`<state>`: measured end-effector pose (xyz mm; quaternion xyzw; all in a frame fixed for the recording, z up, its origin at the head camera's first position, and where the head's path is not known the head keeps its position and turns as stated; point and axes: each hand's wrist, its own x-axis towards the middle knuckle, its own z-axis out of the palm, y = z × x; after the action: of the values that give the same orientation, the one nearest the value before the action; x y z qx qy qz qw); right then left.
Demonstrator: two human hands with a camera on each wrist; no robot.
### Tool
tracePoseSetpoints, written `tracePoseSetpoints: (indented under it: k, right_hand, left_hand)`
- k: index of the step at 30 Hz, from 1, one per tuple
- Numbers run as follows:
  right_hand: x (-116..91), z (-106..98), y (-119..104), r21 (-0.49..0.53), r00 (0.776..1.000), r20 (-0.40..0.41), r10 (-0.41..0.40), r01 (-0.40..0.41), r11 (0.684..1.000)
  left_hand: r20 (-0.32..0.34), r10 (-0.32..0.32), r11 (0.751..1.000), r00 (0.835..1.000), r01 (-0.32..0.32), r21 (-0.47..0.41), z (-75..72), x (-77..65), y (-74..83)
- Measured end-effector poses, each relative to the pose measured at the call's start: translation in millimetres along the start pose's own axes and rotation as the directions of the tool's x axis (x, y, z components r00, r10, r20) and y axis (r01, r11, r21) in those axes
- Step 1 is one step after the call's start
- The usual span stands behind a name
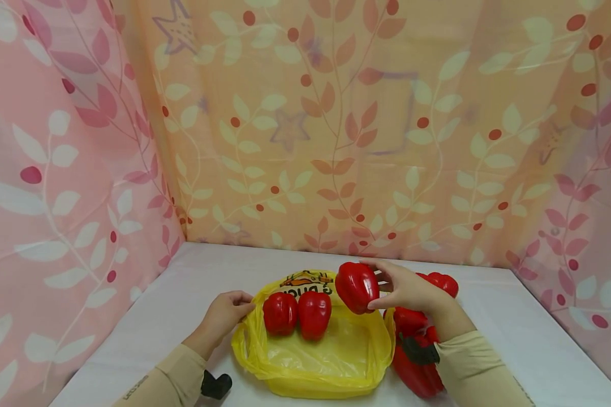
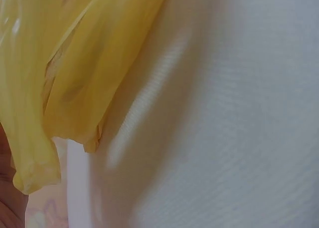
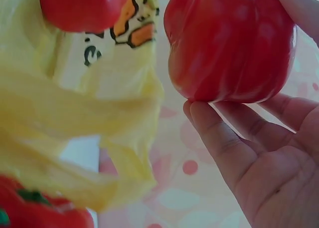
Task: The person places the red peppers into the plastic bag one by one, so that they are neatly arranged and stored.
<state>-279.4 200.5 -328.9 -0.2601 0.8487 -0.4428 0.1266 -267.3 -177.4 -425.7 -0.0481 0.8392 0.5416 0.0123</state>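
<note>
Fingers of my right hand [image 1: 407,291] curl around a red pepper [image 1: 357,287], poised above the yellow bag [image 1: 331,362]; my left hand [image 1: 227,312] pinches the bag's rim, holding its mouth wide beside two peppers [image 1: 297,312] inside.

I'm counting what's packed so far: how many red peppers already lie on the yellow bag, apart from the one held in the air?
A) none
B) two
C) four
B: two red peppers sit side by side on the yellow bag, while the right hand holds a third pepper above it.
</note>
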Motion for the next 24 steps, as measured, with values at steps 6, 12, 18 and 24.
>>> tracePoseSetpoints:
  k: [6,12,18,24]
  right_hand:
    - [7.8,11.0,0.9,-0.025,1.000,0.022,0.008,-0.008,1.000]
    - [12.4,16.3,4.3,-0.027,0.999,0.047,0.017,-0.016,0.999]
    - [15.4,20.4,10.0,-0.012,0.997,0.068,0.030,-0.029,0.999]
    - [18.5,24.0,9.7,-0.047,0.996,0.082,0.046,-0.042,0.998]
  left_hand:
    - [-0.006,-0.008,1.000,1.000,0.008,-0.008,-1.7,0.2,0.5]
    - [-0.009,-0.011,1.000,1.000,0.011,-0.009,-2.3,-0.2,0.6]
    - [-0.006,-0.005,1.000,1.000,0.005,-0.007,-2.4,-2.2,1.0]
    - [-0.005,-0.006,1.000,1.000,0.006,-0.003,-1.7,-2.5,0.9]
